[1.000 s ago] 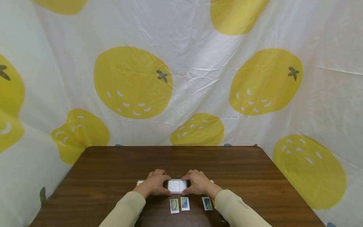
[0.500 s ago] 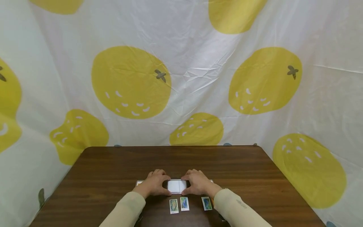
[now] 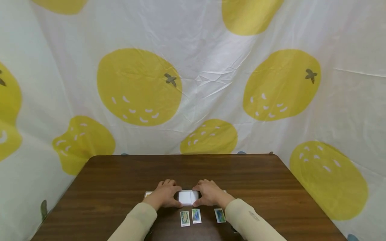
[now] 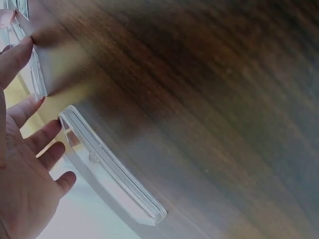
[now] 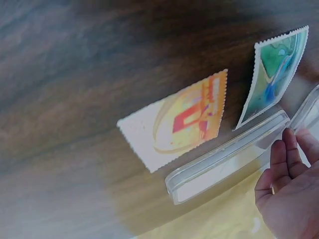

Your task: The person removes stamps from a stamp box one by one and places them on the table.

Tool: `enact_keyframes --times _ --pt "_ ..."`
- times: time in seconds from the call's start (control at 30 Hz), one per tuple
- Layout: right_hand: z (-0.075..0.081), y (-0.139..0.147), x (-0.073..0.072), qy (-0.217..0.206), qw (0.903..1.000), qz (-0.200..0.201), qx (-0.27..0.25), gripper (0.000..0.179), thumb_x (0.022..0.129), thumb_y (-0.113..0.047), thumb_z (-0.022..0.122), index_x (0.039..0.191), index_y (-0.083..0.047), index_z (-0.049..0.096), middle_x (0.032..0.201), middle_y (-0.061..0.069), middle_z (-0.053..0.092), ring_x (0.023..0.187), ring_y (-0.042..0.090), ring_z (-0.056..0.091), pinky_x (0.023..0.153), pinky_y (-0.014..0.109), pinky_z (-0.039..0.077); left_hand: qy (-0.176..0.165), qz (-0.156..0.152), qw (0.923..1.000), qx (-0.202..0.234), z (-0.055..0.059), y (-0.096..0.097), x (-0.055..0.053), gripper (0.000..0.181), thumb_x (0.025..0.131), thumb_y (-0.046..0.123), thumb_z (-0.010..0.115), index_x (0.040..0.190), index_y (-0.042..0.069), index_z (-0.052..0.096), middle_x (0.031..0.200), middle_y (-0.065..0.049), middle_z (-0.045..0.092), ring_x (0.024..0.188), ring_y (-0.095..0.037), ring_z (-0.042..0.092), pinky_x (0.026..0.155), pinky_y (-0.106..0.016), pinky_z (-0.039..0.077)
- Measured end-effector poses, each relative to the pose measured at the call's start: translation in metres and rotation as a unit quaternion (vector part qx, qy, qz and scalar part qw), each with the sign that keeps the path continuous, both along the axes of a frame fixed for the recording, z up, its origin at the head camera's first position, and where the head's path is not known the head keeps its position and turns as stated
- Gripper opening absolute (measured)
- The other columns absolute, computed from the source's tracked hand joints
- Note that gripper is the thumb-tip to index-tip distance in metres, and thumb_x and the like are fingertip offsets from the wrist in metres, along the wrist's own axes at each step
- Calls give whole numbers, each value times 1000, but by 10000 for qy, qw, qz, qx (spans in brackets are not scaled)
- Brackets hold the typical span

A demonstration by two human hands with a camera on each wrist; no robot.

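In the head view, a clear, shallow plastic case with a white inside (image 3: 184, 197) lies on the table between both hands. My left hand (image 3: 165, 194) pinches its left end between thumb and forefinger. At the opposite end, my right hand (image 3: 209, 194) grips the case the same way. A second clear case (image 4: 112, 167) lies beside the left hand's other fingers in the left wrist view. Near the right hand's fingers is another clear case (image 5: 227, 154). Whether those fingers touch these outer cases, I cannot tell.
Nearer the body lie a brown-and-green stamp (image 3: 185, 218), a blue stamp (image 3: 196, 216) and a green-blue stamp (image 3: 219, 215). An orange stamp (image 5: 187, 122) shows in the right wrist view. Behind the brown table (image 3: 120, 170) hangs a lemon-print cloth (image 3: 211, 100).
Both hands keep their hold on the middle case, which stays in place. The right sleeve has shifted very slightly left, and the head view has moved a touch.
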State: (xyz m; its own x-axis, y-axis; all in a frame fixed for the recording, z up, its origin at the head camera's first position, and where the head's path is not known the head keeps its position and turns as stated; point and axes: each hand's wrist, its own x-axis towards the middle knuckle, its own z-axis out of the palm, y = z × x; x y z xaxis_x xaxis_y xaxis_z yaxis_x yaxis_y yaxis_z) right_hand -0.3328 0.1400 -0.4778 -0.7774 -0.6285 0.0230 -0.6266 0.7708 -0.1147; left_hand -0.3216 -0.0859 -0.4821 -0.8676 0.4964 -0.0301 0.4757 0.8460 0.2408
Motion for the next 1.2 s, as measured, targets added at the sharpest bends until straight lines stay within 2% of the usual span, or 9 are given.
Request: enact_keyframes --times 0.3,0.63,0.8,0.97,1.2 --pt "2 -2 1 -68 9999 -89 95 54 76 -47 81 118 -15 70 112 4 63 105 23 55 86 43 44 -111 7 9999 105 -4 -1 1 63 80 48 77 129 13 61 130 -14 50 126 -36 42 105 -57 30" --pt "3 0 2 100 9997 -45 210 55 80 -51 76 123 -17 68 111 2 62 105 22 55 86 40 43 134 -266 9995 84 2 -5 1 60 82 49 75 127 10 64 129 -14 54 126 -35 44 106 -59 29" --pt "3 0 2 162 9996 -15 219 56 80 -51 75 123 -17 69 110 1 62 104 21 55 85 41 43 24 -244 9995 181 8 -5 1 57 82 47 76 123 10 66 127 -13 54 125 -35 44 107 -59 28" --pt "3 0 2 254 9989 63 393 55 81 -52 74 124 -17 69 111 1 63 105 20 56 85 40 43 -149 -211 9993 278 6 -5 2 56 81 46 76 122 10 66 126 -12 54 125 -34 44 107 -58 28" --pt "4 -1 2 275 9968 171 726 58 85 -55 69 128 -17 67 116 0 62 108 19 54 89 40 41 -93 -248 9993 261 5 -6 2 59 79 46 80 123 10 66 123 -11 54 123 -33 45 106 -57 30"
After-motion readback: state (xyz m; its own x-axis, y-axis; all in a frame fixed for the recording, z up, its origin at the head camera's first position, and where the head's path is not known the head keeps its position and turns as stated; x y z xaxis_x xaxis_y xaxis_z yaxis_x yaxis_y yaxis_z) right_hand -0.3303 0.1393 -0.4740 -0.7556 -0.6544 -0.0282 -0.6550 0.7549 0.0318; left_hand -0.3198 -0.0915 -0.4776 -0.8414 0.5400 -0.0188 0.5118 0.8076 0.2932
